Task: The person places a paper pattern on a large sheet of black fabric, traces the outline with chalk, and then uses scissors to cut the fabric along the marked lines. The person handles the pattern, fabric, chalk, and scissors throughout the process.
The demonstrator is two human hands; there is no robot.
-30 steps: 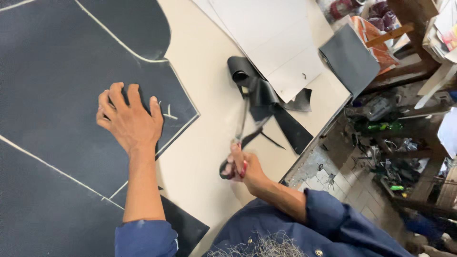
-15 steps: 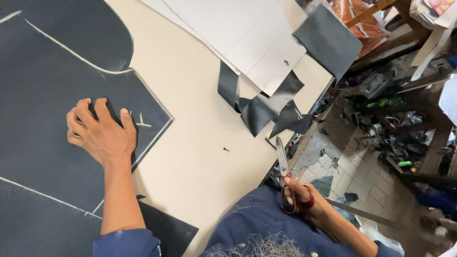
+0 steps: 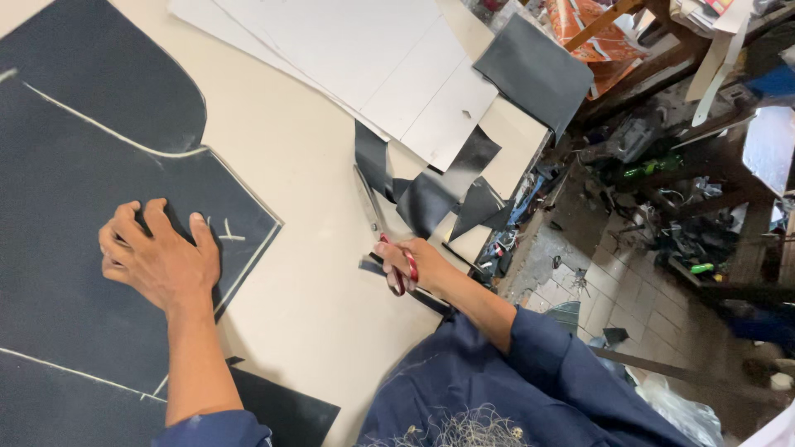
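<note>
the left hand [image 3: 161, 261] lay spread on dark fabric [image 3: 74, 207]; the right hand [image 3: 410, 265] gripped red-handled scissors [image 3: 383, 232], blades apparently shut.

Scissors [image 3: 370, 203] right of fabric [image 3: 74, 248]

Left hand [image 3: 161, 261] presses flat on dark fabric [image 3: 91, 215] at frame left; right hand [image 3: 410, 266] grips red-handled scissors [image 3: 377, 228] at centre.

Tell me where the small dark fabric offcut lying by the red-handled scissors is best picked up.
Probably by its free left end. The small dark fabric offcut lies flat on the cream tabletop, its right end close under the right hand holding the red-handled scissors. A pinch from the left, the bare side, looks easiest. The left hand presses the large chalk-marked dark cloth.
</note>
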